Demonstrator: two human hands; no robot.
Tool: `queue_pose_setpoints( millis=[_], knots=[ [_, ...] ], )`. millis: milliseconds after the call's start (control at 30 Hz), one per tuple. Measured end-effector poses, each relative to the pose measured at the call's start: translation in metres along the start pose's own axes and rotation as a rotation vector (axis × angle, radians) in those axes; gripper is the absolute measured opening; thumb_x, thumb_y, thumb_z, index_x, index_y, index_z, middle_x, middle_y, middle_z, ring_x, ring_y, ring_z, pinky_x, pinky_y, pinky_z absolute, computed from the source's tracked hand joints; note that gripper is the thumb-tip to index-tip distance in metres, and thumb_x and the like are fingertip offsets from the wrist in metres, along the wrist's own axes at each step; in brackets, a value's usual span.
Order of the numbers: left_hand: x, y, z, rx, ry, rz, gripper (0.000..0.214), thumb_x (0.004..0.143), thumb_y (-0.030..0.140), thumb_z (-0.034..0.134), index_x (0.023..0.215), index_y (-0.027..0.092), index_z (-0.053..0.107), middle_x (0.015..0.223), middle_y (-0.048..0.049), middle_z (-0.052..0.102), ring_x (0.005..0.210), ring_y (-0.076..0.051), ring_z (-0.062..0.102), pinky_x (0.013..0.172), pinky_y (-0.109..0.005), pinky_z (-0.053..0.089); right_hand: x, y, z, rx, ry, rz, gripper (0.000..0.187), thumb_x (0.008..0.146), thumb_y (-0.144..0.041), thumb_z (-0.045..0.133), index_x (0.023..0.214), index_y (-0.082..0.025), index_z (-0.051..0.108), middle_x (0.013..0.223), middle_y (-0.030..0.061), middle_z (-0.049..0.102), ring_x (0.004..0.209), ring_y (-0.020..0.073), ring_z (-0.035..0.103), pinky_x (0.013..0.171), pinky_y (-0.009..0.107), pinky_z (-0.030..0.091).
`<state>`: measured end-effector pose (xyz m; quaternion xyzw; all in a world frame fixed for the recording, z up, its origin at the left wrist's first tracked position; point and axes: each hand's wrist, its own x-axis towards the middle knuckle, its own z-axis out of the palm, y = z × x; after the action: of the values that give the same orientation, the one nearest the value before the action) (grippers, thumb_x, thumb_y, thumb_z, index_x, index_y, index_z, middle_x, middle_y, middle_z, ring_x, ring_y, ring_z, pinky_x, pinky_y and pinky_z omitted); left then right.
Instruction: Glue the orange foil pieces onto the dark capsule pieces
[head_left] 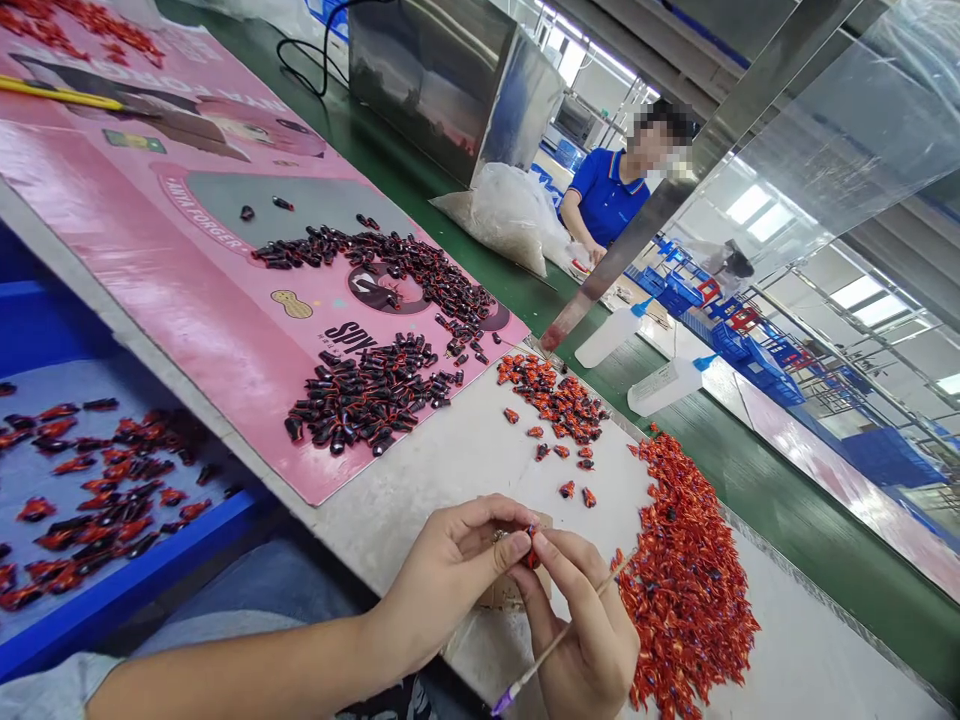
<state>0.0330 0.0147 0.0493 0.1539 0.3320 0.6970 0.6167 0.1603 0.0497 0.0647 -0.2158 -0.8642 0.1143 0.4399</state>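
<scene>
Fingertips of my left hand [469, 550] and my right hand [585, 615] meet around a small red-and-black plastic part [532, 550], pinching it between them. A thin wooden stick [546, 648] with a purple tip also rests in my right hand, slanting down to the left. Beneath my hands lies a small brown block [499, 597], mostly covered. A large heap of red parts [694, 590] is just right of my right hand. Beyond my hands is a smaller group of red-and-black parts [559, 400]. Piles of darker black-and-red pieces [367, 395] lie on a pink printed mat [127, 240].
A blue tray [135, 610] with scattered parts stands at lower left. A yellow-handled knife [60, 93] lies on the mat. Two white bottles [667, 387] with blue tips stand beyond the heap. A metal bar [615, 265] slants overhead. A co-worker in blue [606, 195] sits across.
</scene>
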Motion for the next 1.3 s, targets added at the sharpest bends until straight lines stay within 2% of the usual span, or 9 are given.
queue_pose_setpoints(
  millis=[267, 367, 500, 667, 800, 967, 1100, 1200, 1300],
  knots=[
    [0.005, 0.001, -0.010, 0.090, -0.101, 0.032, 0.033, 0.061, 0.045, 0.089, 0.072, 0.017, 0.074, 0.071, -0.0017, 0.071, 0.068, -0.013, 0.064, 0.066, -0.021, 0.053, 0.001, -0.003, -0.002, 0.014, -0.009, 0.037, 0.027, 0.089, -0.004, 0.062, 0.113, -0.015, 0.065, 0.093, 0.0089, 0.070, 0.085, 0.0161, 0.070, 0.071, 0.024, 0.061],
    [0.008, 0.002, -0.016, 0.250, -0.189, 0.254, 0.033, 0.072, 0.048, 0.082, 0.072, 0.016, 0.073, 0.069, -0.0031, 0.068, 0.065, -0.014, 0.062, 0.062, -0.021, 0.051, 0.001, -0.005, -0.003, 0.013, -0.022, 0.044, 0.022, 0.091, -0.007, 0.059, 0.111, -0.015, 0.065, 0.089, 0.0084, 0.070, 0.081, 0.0160, 0.070, 0.067, 0.024, 0.060],
    [0.009, 0.001, -0.020, 0.488, -0.322, 0.659, 0.020, 0.086, 0.035, 0.071, 0.076, 0.018, 0.073, 0.067, -0.0045, 0.067, 0.064, -0.015, 0.060, 0.062, -0.023, 0.050, 0.000, -0.007, -0.001, 0.057, 0.019, 0.057, 0.014, 0.092, -0.008, 0.056, 0.099, -0.017, 0.064, 0.076, 0.0051, 0.066, 0.068, 0.0154, 0.066, 0.056, 0.024, 0.057],
    [0.005, -0.004, -0.019, 0.571, -0.281, 0.811, 0.014, 0.088, 0.017, 0.068, 0.075, 0.020, 0.073, 0.066, -0.0042, 0.065, 0.062, -0.016, 0.060, 0.058, -0.024, 0.050, 0.000, -0.008, -0.001, 0.115, 0.013, 0.078, 0.015, 0.091, -0.007, 0.055, 0.096, -0.018, 0.065, 0.072, 0.0043, 0.065, 0.063, 0.0152, 0.065, 0.053, 0.024, 0.056],
    [0.003, 0.003, -0.016, 0.582, -0.288, 0.781, 0.016, 0.089, 0.026, 0.067, 0.076, 0.020, 0.074, 0.065, -0.0062, 0.066, 0.061, -0.017, 0.061, 0.057, -0.025, 0.052, 0.002, -0.007, -0.005, 0.173, -0.012, 0.088, 0.018, 0.093, -0.011, 0.056, 0.105, -0.020, 0.066, 0.077, 0.0055, 0.068, 0.068, 0.0161, 0.067, 0.056, 0.026, 0.057],
    [0.002, 0.012, -0.012, 0.565, -0.262, 0.782, 0.017, 0.090, 0.033, 0.066, 0.081, 0.020, 0.073, 0.067, -0.0062, 0.068, 0.061, -0.016, 0.063, 0.057, -0.023, 0.052, 0.003, -0.003, -0.012, 0.208, -0.061, 0.133, 0.030, 0.092, -0.034, 0.064, 0.119, -0.021, 0.063, 0.095, 0.0101, 0.072, 0.085, 0.0209, 0.070, 0.068, 0.031, 0.061],
    [0.001, 0.006, -0.015, 0.556, -0.261, 0.764, 0.012, 0.088, 0.032, 0.069, 0.085, 0.021, 0.071, 0.071, -0.0040, 0.067, 0.065, -0.015, 0.063, 0.061, -0.022, 0.051, 0.003, -0.002, -0.014, 0.207, -0.053, 0.142, 0.022, 0.093, -0.024, 0.063, 0.115, -0.023, 0.065, 0.087, 0.0075, 0.070, 0.079, 0.0191, 0.069, 0.063, 0.030, 0.059],
    [0.001, 0.001, -0.017, 0.550, -0.247, 0.648, 0.031, 0.088, 0.049, 0.065, 0.089, 0.019, 0.069, 0.074, -0.0051, 0.066, 0.068, -0.017, 0.061, 0.063, -0.023, 0.050, 0.004, -0.002, -0.014, 0.203, -0.032, 0.146, 0.023, 0.092, -0.014, 0.062, 0.113, -0.023, 0.066, 0.085, 0.0064, 0.069, 0.077, 0.0178, 0.068, 0.062, 0.029, 0.058],
    [0.001, 0.002, -0.016, 0.581, -0.291, 0.416, 0.050, 0.092, 0.061, 0.048, 0.075, 0.017, 0.065, 0.062, -0.0024, 0.056, 0.058, -0.015, 0.052, 0.055, -0.024, 0.042, 0.003, -0.002, -0.014, 0.184, -0.030, 0.154, 0.026, 0.089, -0.009, 0.064, 0.111, -0.023, 0.066, 0.086, 0.0064, 0.069, 0.078, 0.0178, 0.068, 0.063, 0.029, 0.058]
  ],
)
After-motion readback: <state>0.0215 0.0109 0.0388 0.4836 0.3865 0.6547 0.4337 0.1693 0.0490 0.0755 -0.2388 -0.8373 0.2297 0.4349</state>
